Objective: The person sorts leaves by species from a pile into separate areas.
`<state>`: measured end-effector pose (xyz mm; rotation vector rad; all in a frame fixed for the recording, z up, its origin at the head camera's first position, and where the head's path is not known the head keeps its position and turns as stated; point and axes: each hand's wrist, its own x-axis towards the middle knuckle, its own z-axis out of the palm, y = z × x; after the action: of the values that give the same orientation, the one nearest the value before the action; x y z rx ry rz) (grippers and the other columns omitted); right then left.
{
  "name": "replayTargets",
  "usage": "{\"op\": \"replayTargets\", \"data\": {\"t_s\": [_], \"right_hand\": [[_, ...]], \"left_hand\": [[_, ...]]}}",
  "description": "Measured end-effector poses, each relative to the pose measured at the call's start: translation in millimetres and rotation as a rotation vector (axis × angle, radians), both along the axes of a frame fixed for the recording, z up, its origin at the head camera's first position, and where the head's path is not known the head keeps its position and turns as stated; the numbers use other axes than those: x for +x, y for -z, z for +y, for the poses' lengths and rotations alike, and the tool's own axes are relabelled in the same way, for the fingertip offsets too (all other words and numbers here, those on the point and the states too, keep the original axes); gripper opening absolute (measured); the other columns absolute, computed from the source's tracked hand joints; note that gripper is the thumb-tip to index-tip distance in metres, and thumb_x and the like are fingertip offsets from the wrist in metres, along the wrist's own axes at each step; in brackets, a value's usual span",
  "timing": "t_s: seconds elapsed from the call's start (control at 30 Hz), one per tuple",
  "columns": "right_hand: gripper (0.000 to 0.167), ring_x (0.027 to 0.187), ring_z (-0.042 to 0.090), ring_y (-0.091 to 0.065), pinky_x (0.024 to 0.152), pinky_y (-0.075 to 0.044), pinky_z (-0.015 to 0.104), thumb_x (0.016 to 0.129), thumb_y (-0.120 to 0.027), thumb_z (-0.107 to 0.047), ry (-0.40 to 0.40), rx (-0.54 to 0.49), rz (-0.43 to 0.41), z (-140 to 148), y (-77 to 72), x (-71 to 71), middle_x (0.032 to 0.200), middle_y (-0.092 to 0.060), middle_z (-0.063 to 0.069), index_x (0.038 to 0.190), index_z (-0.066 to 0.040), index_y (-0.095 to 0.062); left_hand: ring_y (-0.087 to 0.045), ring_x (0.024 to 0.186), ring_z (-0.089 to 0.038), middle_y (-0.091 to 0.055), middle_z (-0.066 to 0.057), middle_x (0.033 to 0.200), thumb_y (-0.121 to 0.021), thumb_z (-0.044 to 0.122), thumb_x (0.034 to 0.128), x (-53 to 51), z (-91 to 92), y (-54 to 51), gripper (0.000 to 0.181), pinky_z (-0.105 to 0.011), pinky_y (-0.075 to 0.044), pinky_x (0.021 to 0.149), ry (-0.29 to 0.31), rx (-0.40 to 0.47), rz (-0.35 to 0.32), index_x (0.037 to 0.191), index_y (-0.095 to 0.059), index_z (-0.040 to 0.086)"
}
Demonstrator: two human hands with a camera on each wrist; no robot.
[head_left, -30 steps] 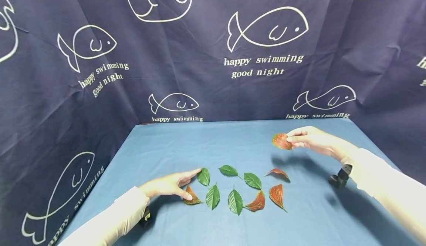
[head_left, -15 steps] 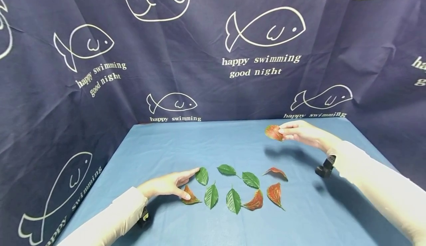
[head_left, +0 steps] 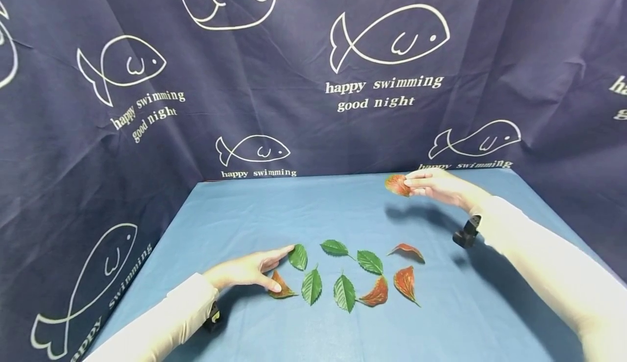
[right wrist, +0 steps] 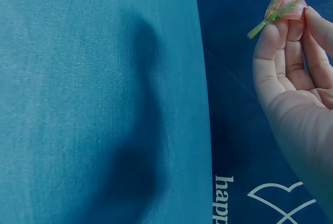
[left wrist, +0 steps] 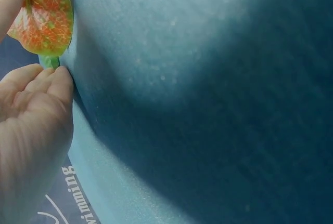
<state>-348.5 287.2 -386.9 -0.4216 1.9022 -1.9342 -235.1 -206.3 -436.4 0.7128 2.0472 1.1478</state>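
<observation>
In the head view my right hand (head_left: 437, 186) pinches a red-orange leaf (head_left: 397, 185) between thumb and fingers, above the far right of the table. The right wrist view shows this leaf's green stem (right wrist: 256, 30) sticking out past the fingertips. My left hand (head_left: 247, 271) rests at the near left with fingers extended. Its thumb touches a red-orange leaf (head_left: 281, 287), and its fingertips reach the edge of a green leaf (head_left: 297, 257). Close up in the left wrist view, the red-orange leaf (left wrist: 49, 18) lies beyond the curled lower fingers of the left hand.
On the blue table (head_left: 294, 204) lie several more leaves: green ones (head_left: 311, 287) in the middle and red ones (head_left: 404, 283) towards the right. Dark blue fish-print cloth (head_left: 303, 68) hangs behind and at the sides. Small black wrist cameras (head_left: 466, 232) sit under the sleeves.
My right hand has carried its red-orange leaf away from me and slightly left, towards the table's back edge. The left hand and the lying leaves have stayed in place.
</observation>
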Motion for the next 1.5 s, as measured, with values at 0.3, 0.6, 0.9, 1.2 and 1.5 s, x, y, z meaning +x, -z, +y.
{"op": "replayTargets", "data": {"t_s": [0.3,0.6,0.9,1.2,1.5], "right_hand": [[0.026,0.084,0.006,-0.065,0.085,-0.057,0.024,0.097,-0.052,0.002,-0.007,0.032,-0.033,-9,12.7,-15.4,0.092,-0.072,-0.005,0.095,-0.014,-0.072],[0.025,0.086,0.008,-0.065,0.084,-0.056,0.023,0.098,-0.050,0.002,-0.031,-0.014,-0.017,-15,16.1,-29.2,0.092,-0.071,-0.004,0.097,-0.013,-0.070],[0.024,0.086,0.009,-0.065,0.090,-0.055,0.029,0.098,-0.051,0.002,-0.018,0.007,-0.052,-22,23.9,-37.0,0.091,-0.070,-0.005,0.096,-0.014,-0.069],[0.026,0.083,0.010,-0.065,0.084,-0.056,0.024,0.098,-0.049,0.003,0.027,-0.006,-0.097,-22,25.0,-48.9,0.089,-0.070,-0.005,0.092,-0.013,-0.069],[0.024,0.081,0.010,-0.064,0.083,-0.055,0.023,0.097,-0.051,0.003,0.038,0.023,-0.077,-26,30.8,-58.5,0.086,-0.069,-0.005,0.091,-0.014,-0.067]], "left_hand": [[-0.012,0.149,-0.032,-0.011,-0.012,0.163,-0.075,0.014,0.0840,-1.4,0.1,4.0,0.095,-0.047,-0.019,0.121,0.025,0.023,0.025,0.156,-0.014,0.007],[-0.013,0.148,-0.034,-0.011,-0.015,0.162,-0.075,0.015,0.0843,-3.5,2.1,2.2,0.094,-0.049,-0.019,0.120,0.048,0.010,0.062,0.155,-0.014,0.005],[-0.014,0.148,-0.033,-0.012,-0.014,0.162,-0.076,0.014,0.0833,-1.8,1.5,4.1,0.095,-0.048,-0.021,0.119,0.056,-0.013,0.077,0.155,-0.015,0.005],[-0.016,0.149,-0.031,-0.013,-0.012,0.163,-0.076,0.016,0.0838,-1.8,1.0,2.4,0.094,-0.046,-0.021,0.120,0.026,-0.019,0.060,0.156,-0.016,0.008],[-0.015,0.149,-0.029,-0.013,-0.011,0.163,-0.076,0.016,0.0832,-3.2,-0.5,4.0,0.094,-0.046,-0.021,0.120,0.026,-0.013,0.060,0.156,-0.017,0.009]]}}
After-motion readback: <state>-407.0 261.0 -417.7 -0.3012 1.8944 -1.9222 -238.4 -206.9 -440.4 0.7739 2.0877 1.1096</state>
